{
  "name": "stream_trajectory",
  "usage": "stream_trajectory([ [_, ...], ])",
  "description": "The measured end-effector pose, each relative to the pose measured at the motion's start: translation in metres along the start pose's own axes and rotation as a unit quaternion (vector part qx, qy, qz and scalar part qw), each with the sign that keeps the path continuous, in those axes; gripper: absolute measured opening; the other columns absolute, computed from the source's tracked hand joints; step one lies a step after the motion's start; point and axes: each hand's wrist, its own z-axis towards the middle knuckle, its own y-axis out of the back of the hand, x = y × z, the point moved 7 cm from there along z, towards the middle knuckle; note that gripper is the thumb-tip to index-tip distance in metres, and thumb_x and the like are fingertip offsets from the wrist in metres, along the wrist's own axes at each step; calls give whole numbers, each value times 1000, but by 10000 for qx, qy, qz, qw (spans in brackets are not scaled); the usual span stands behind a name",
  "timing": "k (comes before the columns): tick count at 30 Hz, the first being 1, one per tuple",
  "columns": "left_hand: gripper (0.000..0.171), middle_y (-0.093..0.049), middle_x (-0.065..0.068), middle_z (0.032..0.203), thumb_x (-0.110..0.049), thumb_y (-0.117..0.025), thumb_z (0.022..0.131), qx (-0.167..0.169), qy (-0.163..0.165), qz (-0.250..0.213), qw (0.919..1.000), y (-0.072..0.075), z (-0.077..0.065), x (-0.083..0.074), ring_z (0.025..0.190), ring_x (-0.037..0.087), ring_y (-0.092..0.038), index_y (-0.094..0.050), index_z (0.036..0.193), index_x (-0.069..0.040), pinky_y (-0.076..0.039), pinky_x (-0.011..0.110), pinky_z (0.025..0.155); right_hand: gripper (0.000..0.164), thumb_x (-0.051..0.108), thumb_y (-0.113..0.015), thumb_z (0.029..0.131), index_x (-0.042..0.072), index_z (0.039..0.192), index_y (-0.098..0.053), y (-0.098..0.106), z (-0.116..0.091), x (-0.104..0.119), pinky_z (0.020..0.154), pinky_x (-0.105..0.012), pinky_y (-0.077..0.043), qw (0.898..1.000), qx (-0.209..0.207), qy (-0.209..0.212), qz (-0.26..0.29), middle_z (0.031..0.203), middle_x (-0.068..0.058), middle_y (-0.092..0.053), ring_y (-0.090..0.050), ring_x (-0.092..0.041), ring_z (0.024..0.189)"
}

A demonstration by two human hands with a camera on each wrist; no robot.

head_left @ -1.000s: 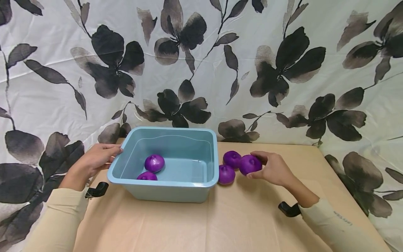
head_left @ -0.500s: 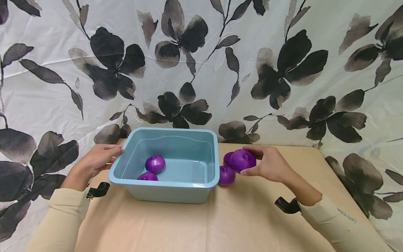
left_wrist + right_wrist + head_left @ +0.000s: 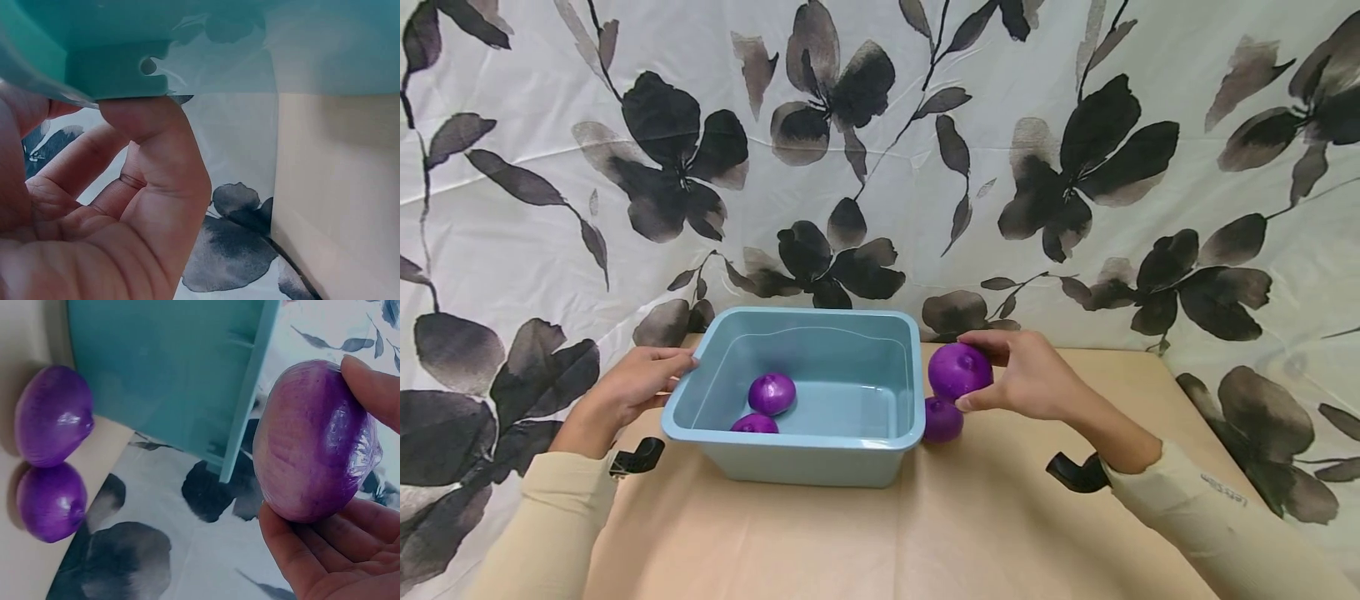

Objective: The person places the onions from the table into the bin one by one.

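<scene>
A light blue plastic tub (image 3: 797, 463) stands on the table, with two purple onions inside, one farther back (image 3: 772, 393) and one partly behind the front rim (image 3: 755, 424). My left hand (image 3: 628, 392) grips the tub's left rim. In the right wrist view, my right hand (image 3: 340, 553) pinches a third purple onion (image 3: 312, 440) between thumb and fingers, raised clear of the table. Below it, two more onions, an upper one (image 3: 55, 417) and a lower one (image 3: 52, 502), lie touching beside the tub's right wall. The head view shows just one of these (image 3: 942, 421); the held onion covers the other.
The tan table (image 3: 1000, 517) extends in front of the tub and to its right. Close behind it hangs a white cloth (image 3: 925, 192) printed with dark flowers. A black wrist camera mount (image 3: 1077, 473) sticks out from the right wrist, and another (image 3: 638, 456) from the left.
My right hand has lifted the onion and carried it left, over the others and closer to the tub's right rim. My left hand keeps its hold on the rim.
</scene>
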Motion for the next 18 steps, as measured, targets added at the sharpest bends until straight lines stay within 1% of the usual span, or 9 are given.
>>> stream_trajectory([
  [5,60,-68,6,117,-28,-51,107,-20,-20,50,10000,0,0,1,89,5,-70,-43,154,8,-62,27,77,85,31,-99,67,2,139,-64,-3,7,13,92,-44,-63,9998,111,72,128,133,-18,-70,-70,-39,120],
  [8,60,-69,6,118,-30,-51,107,-3,1,74,10000,1,0,1,90,5,-70,-42,155,6,-62,26,77,83,30,-98,67,3,138,-65,-6,13,20,93,-44,-63,9998,144,151,75,129,-16,-72,-72,-36,118],
  [11,61,-70,4,114,-30,-51,107,9,36,60,10000,1,0,2,89,5,-70,-42,155,5,-62,26,77,83,30,-98,68,4,139,-65,-11,20,26,92,-44,-63,9996,223,196,7,128,-14,-73,-72,-34,117],
  [18,61,-69,-3,102,-28,-52,106,15,6,-91,10000,1,-4,3,86,4,-70,-42,154,8,-62,26,76,87,33,-97,66,5,141,-64,-25,39,43,88,-43,-62,9977,298,387,-462,124,-10,-75,-72,-25,108],
])
